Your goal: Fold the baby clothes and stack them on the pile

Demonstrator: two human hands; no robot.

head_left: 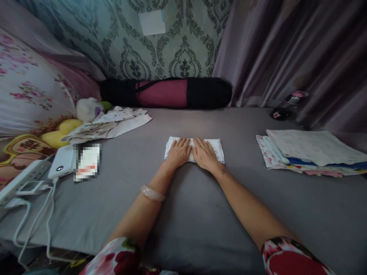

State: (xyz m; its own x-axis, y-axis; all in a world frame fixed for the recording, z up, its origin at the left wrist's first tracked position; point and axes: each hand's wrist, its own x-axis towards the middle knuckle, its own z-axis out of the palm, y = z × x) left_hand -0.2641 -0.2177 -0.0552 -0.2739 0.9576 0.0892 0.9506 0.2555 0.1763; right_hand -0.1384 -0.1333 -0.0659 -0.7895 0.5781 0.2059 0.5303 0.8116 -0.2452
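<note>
A small white folded cloth [215,147] lies on the grey bed sheet [200,214] in the middle of the view. My left hand [179,152] rests flat on its left half, fingers stretched out and pointing away from me. Right beside it, my right hand [203,152] lies flat on the cloth's middle, fingers also straight. The two hands touch side by side. Neither hand grips anything. A pale bangle [152,193] sits on my left wrist.
A stack of folded cloths [311,152] lies at the right. Loose white cloths [110,124] lie at the back left by soft toys [86,109]. A black and pink rolled bag [166,93] lies along the wall. A power bank [61,162], power strip [24,177] and cables sit at the left edge.
</note>
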